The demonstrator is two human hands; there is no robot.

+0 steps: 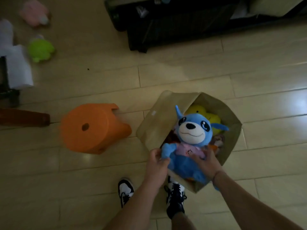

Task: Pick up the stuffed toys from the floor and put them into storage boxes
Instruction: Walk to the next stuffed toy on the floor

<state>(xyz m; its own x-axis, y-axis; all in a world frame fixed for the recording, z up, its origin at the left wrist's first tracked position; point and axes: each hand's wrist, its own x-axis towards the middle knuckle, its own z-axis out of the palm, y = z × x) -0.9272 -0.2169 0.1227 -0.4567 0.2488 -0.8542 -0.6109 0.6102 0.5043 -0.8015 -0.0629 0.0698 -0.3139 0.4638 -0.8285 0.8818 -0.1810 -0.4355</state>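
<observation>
Being lowered face-up into the tan fabric storage box [167, 113], the blue plush dog [191, 138] is grasped by left hand [157, 161] and right hand [205, 161], steadying it.

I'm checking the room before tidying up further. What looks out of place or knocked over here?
The orange stool lies tipped on its side on the floor, left of the storage box. A green toy and a pink toy lie loose at far left.

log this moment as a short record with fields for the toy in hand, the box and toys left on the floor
held toy: blue plush dog in pink shirt, over the box
left hand: grips its arm
right hand: grips its body
box: tan fabric storage box, open, holding a yellow plush toy
floor toys: green plush toy, pink plush toy
nearby: orange plastic stool
</observation>
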